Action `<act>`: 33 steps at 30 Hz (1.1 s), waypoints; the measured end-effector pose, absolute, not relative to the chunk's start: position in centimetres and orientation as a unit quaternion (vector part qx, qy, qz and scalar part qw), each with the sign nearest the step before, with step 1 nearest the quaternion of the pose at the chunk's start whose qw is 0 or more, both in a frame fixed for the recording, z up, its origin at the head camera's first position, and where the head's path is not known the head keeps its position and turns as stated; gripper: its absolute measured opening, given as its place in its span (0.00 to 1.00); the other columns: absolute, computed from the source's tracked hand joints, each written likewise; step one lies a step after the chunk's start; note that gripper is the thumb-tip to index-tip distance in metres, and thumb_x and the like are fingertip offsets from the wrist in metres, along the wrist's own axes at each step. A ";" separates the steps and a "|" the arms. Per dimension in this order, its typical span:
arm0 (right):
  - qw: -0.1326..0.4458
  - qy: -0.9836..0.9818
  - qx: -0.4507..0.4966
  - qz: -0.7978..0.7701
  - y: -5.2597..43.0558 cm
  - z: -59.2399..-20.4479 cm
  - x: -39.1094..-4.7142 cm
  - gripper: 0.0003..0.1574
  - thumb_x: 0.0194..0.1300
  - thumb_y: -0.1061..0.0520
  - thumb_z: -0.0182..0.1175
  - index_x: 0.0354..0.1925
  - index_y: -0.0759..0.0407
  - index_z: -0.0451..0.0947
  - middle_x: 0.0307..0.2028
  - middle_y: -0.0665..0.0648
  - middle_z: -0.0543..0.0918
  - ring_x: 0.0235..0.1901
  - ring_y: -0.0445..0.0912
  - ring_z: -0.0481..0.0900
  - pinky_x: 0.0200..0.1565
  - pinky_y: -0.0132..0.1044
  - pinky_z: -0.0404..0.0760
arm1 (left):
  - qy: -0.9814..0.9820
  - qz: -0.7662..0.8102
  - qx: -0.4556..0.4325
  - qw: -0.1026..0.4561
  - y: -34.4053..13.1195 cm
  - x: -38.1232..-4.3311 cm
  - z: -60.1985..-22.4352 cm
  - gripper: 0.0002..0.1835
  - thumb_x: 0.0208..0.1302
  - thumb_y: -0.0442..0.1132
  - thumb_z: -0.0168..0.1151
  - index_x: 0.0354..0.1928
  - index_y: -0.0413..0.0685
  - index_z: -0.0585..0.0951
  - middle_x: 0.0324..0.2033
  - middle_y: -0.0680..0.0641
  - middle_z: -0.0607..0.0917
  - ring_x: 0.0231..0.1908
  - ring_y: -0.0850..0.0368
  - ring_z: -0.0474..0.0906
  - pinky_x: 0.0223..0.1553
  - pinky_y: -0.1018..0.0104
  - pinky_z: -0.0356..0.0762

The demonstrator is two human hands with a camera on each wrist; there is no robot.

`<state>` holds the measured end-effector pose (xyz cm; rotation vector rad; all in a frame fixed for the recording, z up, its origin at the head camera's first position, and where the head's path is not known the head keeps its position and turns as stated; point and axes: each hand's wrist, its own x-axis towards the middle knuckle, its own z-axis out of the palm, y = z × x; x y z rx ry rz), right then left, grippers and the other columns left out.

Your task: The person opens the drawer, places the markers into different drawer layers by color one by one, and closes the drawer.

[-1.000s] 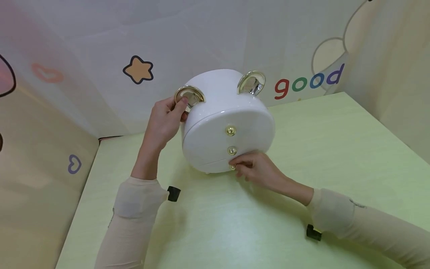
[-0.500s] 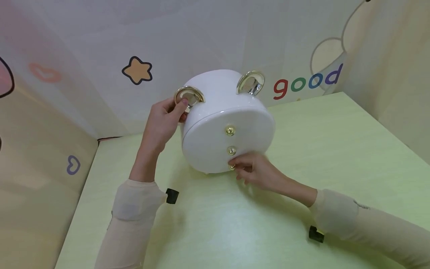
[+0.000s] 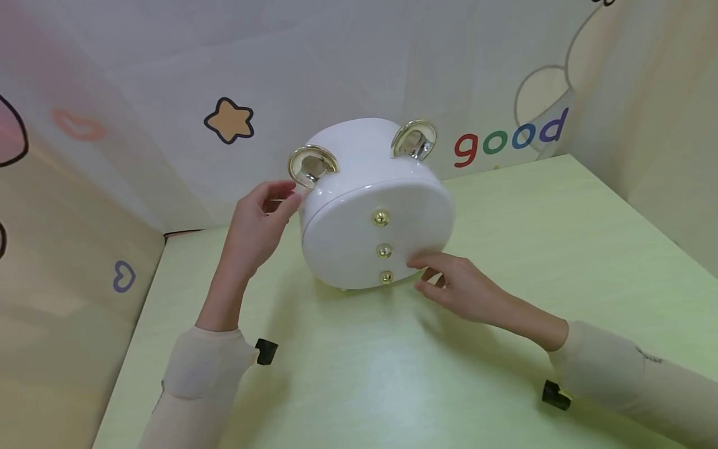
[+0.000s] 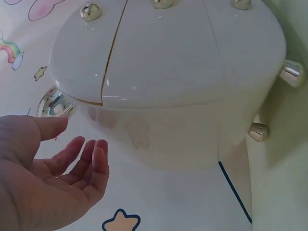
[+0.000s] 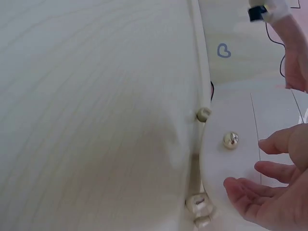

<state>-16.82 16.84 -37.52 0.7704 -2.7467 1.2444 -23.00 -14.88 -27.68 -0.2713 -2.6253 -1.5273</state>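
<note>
A white, rounded drawer box [image 3: 336, 231] with a glossy oval front stands on the table in the head view. Two gold, ear-shaped rings, a left ear [image 3: 314, 167] and a right ear [image 3: 414, 140], rise from its top. Down its front run an upper knob [image 3: 381, 217], a middle knob [image 3: 384, 251] and a lower knob [image 3: 387, 277]. My left hand [image 3: 255, 231] is just below the left ear, fingers loosely bent, holding nothing. My right hand [image 3: 465, 287] hovers right of the lower knob, fingers parted. In the left wrist view, thin seams divide the box front [image 4: 163, 57].
The pale green table [image 3: 381, 374] spreads in front of the box and to its right. Behind it hangs a printed backdrop [image 3: 348, 56] with a star [image 3: 230, 120] and coloured letters. Small feet, one seen as a foot [image 4: 258, 132], lie under the box.
My left hand has let go of the left ear and moved down and left. My right hand has released the lower knob and drawn back to the right. The box stays in place.
</note>
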 end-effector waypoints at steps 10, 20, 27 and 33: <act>0.030 -0.919 0.220 0.325 20.3 -36.3 -16.5 0.31 0.72 0.58 0.66 0.68 0.69 0.72 0.64 0.67 0.78 0.56 0.62 0.80 0.50 0.55 0.85 | -0.915 -0.388 -0.111 0.031 -18.3 -20.5 -31.2 0.26 0.79 0.46 0.58 0.72 0.42 0.72 0.70 0.41 0.74 0.67 0.40 0.72 0.67 0.45 0.71; 0.018 -0.950 0.182 0.254 22.8 -35.3 -16.8 0.45 0.73 0.47 0.66 0.76 0.67 0.62 0.75 0.73 0.60 0.73 0.70 0.58 0.68 0.71 0.62 | -0.944 -0.308 -0.120 -0.010 -21.0 -17.4 -33.8 0.35 0.80 0.54 0.53 0.80 0.46 0.61 0.80 0.38 0.53 0.74 0.32 0.58 0.71 0.32 0.58; 0.019 -0.959 0.182 0.219 24.2 -35.6 -17.5 0.55 0.72 0.37 0.63 0.79 0.65 0.54 0.79 0.71 0.47 0.79 0.67 0.42 0.68 0.75 0.54 | -0.958 -0.263 -0.113 -0.001 -22.7 -15.9 -35.3 0.37 0.80 0.62 0.47 0.82 0.55 0.56 0.82 0.44 0.43 0.80 0.37 0.39 0.68 0.22 0.47; 0.034 -0.969 0.177 0.171 25.8 -36.2 -17.8 0.57 0.73 0.34 0.61 0.80 0.65 0.50 0.80 0.69 0.44 0.80 0.64 0.37 0.70 0.74 0.51 | -0.963 -0.237 -0.124 0.028 -24.5 -15.2 -36.3 0.38 0.81 0.61 0.47 0.82 0.51 0.54 0.82 0.40 0.41 0.80 0.36 0.34 0.70 0.24 0.45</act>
